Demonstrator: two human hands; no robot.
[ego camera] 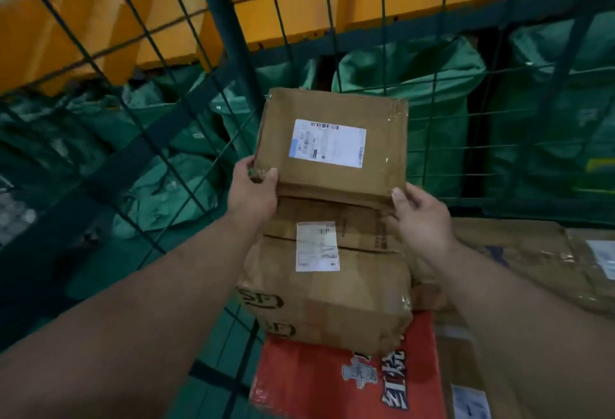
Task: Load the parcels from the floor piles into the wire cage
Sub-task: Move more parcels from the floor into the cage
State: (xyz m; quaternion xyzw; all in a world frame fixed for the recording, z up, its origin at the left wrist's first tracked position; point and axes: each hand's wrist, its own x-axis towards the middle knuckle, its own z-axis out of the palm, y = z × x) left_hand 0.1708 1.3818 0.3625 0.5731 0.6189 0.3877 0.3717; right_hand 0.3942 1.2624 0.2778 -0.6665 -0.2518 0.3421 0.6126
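**Box held over the stack**

Bottom centre there's a red parcel (332, 382) with a taped SF box (332, 302) sitting on it. Just above, left hand (253, 192) and right hand (419, 219) each clamp a near corner of the labelled cardboard box (332, 109), mid-frame. Green wire cage (241, 62) mesh is behind it, then green sacks (416, 79) and orange panels (133, 19) up top.

cam: I am wearing one wide-angle head camera | aim: it is looking forward and down along my forearms | range: it is framing my left hand (253, 193), right hand (422, 220) and the parcel (332, 147) close up, wire cage (230, 36) mesh just behind
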